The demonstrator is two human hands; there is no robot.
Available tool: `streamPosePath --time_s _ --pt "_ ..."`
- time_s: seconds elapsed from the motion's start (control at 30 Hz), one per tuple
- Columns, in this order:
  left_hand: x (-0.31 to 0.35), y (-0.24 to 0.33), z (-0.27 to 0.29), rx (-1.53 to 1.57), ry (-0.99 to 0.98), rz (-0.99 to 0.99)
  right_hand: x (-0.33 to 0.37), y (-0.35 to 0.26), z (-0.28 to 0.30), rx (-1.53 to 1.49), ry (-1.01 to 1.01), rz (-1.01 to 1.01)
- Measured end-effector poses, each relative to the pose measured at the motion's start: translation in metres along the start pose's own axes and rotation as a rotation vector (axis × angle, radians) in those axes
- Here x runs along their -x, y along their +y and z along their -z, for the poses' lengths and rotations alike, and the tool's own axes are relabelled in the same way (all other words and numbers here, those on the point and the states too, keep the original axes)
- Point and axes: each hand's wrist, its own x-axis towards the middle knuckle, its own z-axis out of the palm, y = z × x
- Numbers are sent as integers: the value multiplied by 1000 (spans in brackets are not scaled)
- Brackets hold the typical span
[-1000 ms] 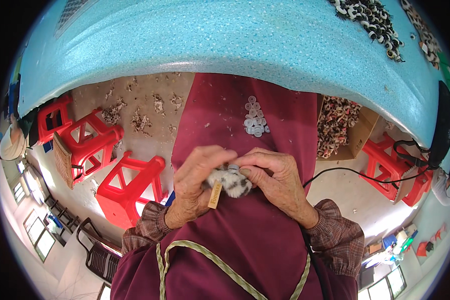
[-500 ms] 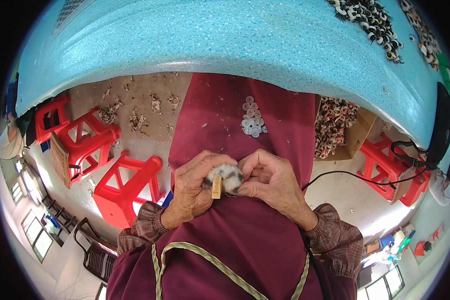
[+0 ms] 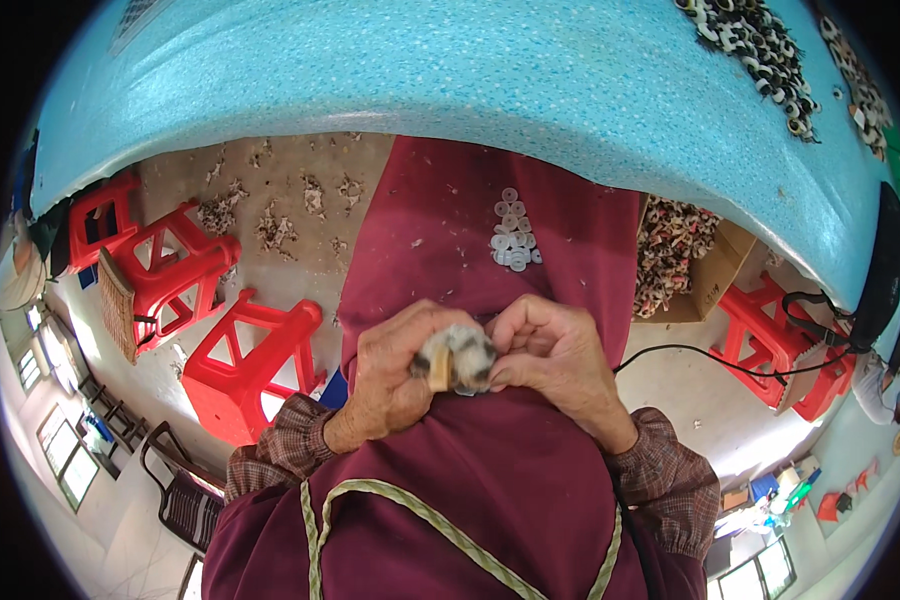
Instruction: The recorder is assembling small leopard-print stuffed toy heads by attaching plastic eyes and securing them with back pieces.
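Note:
My left hand [image 3: 395, 365] is wrapped round a small furry plush piece [image 3: 473, 356], mottled grey, white and black, above my lap. A tan fabric tag [image 3: 440, 369] stands out from the piece, seen foreshortened. My right hand [image 3: 555, 360] pinches the right edge of the plush, thumb and forefinger together and the other fingers curled. Whether those fingertips also hold something small is hidden. Farther out on the maroon apron [image 3: 430, 210] lies a cluster of translucent white plastic discs [image 3: 513, 240].
A blue speckled table [image 3: 400, 70] curves across the far side, bearing a heap of black-and-white pieces [image 3: 755, 55]. Right of the apron, an open cardboard box [image 3: 725, 265] holds many small pieces. Red stools [image 3: 250, 370] stand at the left, and a black cable [image 3: 710, 350] runs rightward.
The plush piece has been turned in my fingers, so its tag looks shorter and more end-on. Both hands keep their grip in nearly the same place. The whole view has shifted slightly.

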Motion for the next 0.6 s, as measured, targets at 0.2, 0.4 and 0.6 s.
streamPosePath --time_s 0.2,0.4,0.6 --pt "-4 -11 4 317 -15 341 -8 -1 3 114 63 59" --pt "-6 -11 16 886 -341 547 -24 3 14 163 152 241" --pt "-1 -28 4 1321 -152 709 -29 16 25 84 130 65"
